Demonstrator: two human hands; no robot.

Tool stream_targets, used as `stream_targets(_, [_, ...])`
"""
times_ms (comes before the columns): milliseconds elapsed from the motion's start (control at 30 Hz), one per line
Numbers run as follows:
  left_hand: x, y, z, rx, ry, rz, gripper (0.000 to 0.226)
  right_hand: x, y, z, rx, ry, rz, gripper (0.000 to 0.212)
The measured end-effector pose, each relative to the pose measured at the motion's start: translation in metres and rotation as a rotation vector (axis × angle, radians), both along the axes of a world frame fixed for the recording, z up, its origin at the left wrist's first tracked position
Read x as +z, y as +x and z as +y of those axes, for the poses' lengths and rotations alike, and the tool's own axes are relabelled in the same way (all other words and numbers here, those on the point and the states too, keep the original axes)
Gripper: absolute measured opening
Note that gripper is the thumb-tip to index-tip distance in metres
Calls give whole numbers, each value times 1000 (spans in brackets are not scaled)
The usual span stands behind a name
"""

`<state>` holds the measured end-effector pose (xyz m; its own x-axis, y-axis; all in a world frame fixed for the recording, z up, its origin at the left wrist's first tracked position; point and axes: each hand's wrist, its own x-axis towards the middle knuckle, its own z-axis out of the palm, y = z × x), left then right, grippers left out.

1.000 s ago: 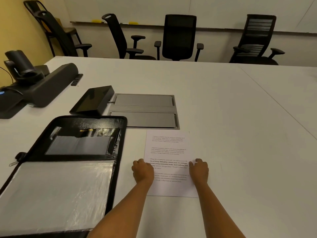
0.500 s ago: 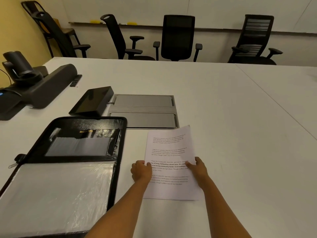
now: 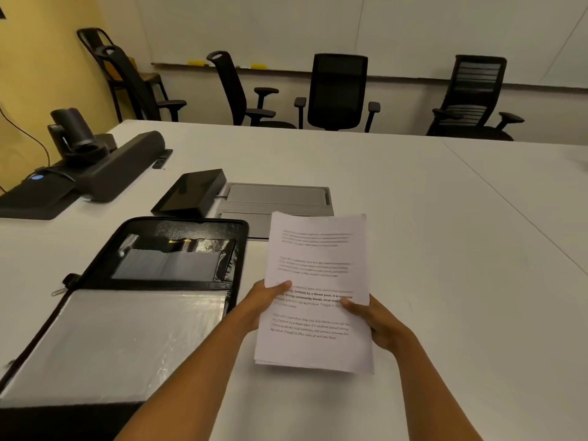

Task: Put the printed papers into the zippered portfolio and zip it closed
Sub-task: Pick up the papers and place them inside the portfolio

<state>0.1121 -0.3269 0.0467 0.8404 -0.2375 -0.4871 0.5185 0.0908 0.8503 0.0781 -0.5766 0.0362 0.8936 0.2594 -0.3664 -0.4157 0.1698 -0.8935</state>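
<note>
Both hands, left (image 3: 265,302) and right (image 3: 375,323), clamped on papers (image 3: 315,268), held above table (image 3: 413,218), right of open portfolio (image 3: 178,237).

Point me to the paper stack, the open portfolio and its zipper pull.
paper stack (image 3: 313,275): head view, middle of top sheet.
portfolio (image 3: 178,222): head view, far black rim.
zipper pull (image 3: 59,292): head view, metal tab at left edge.

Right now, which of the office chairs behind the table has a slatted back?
The chair on the far right; its back has horizontal slats, the others' backs do not.
</note>
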Motion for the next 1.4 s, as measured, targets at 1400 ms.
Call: stream_targets(1400, [90, -32, 224, -134, -84, -202, 64, 84, -45, 123, -20, 61, -131, 47])
